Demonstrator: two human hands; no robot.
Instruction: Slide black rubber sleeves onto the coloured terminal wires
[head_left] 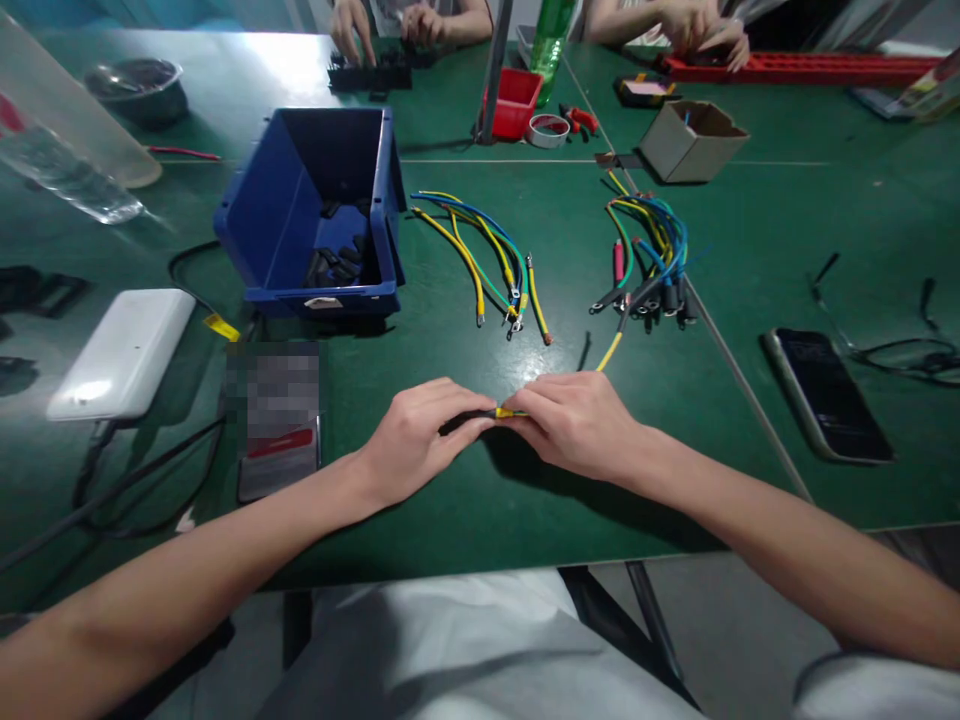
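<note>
My two hands meet low on the green table (465, 500). My left hand (424, 432) is closed around a small black sleeve whose tip shows between the hands. My right hand (574, 422) pinches a yellow-green wire (609, 352) at its end; the wire trails up and right from the fingers. Both hands rest on the tabletop, fingertips nearly touching. A loose bunch of yellow, green and blue wires (487, 255) lies beyond the hands. A second wire bunch with black sleeves (649, 265) lies to its right.
A blue bin (319, 210) with black parts stands at left centre. A white device (124, 350), a blurred card and black cables lie at left. A phone (829, 392) lies at right, a cardboard box (690, 140) and red tray (517, 100) farther back. Other people's hands work at the far edge.
</note>
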